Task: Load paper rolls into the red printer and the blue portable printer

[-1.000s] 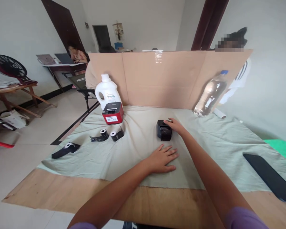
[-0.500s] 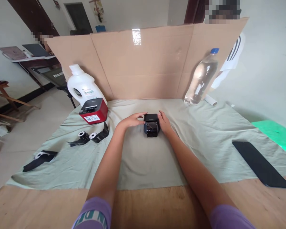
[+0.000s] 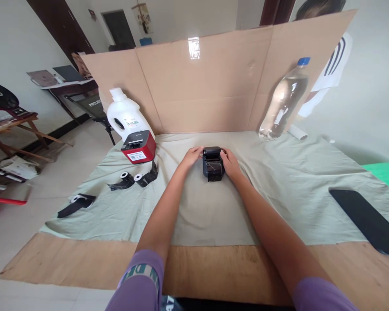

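Note:
A small black portable printer sits upright on the cloth in front of me. A strip of black film or paper hangs over its near side. At its far end a black lid is tilted up. My left hand grips the printer's upper left side, fingers bent toward the lid. On the other side, my right hand is wrapped round the right edge, its fingertips near the lid's corner. Some fingertips are hidden behind the printer.
Left of my arm lie several black rolls. Behind them stand a red-and-black printer and a white jug. A clear bottle leans at the cardboard panel. A phone lies right; a person is behind the panel.
The printer's lid has tilted and shows a narrower face than before. My left fingers, earlier stretched along the side, have bent onto it. The whole view has shifted slightly.

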The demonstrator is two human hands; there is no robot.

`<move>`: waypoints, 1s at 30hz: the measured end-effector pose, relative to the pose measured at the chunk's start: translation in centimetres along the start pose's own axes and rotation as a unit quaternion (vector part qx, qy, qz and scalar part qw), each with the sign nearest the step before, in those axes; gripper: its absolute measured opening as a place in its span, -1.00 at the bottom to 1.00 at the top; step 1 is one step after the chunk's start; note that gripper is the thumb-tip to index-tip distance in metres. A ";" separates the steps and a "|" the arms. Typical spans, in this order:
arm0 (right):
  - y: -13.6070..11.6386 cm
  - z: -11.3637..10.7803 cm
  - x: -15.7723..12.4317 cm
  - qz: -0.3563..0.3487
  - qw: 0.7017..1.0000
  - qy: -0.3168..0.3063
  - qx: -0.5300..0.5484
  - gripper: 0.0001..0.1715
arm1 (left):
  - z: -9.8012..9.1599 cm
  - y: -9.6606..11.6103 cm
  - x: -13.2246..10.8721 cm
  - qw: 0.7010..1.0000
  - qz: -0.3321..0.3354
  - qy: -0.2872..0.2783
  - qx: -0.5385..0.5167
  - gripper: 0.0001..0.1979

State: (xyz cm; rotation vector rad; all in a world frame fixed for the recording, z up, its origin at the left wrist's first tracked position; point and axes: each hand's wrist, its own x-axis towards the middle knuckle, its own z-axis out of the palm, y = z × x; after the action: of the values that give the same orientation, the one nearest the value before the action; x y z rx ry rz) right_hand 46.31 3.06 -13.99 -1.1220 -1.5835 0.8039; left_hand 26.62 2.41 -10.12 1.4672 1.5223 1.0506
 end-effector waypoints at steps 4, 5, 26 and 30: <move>0.2 0.1 0.1 -0.026 0.999 -0.018 -0.014 -0.44 | 1.9 -0.3 0.5 0.999 0.011 0.037 0.022 -0.52; 0.3 0.1 0.1 -0.022 1.000 -0.019 -0.008 -0.46 | 1.9 -0.3 0.4 0.999 0.013 0.034 0.022 -0.51; 0.9 0.1 0.4 0.048 0.997 -0.015 0.061 -0.26 | 2.0 -0.8 0.3 0.997 0.006 0.072 0.000 -0.54; 0.9 0.1 0.4 0.055 0.996 -0.022 0.059 -0.24 | 2.2 -1.5 0.3 0.993 0.002 0.112 0.038 -0.61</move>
State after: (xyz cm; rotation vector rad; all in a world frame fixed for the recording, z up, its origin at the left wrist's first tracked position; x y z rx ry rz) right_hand 46.44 3.78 -14.72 -1.1208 -1.5003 0.9888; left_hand 28.06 2.84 -12.37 1.4414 1.7333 1.2043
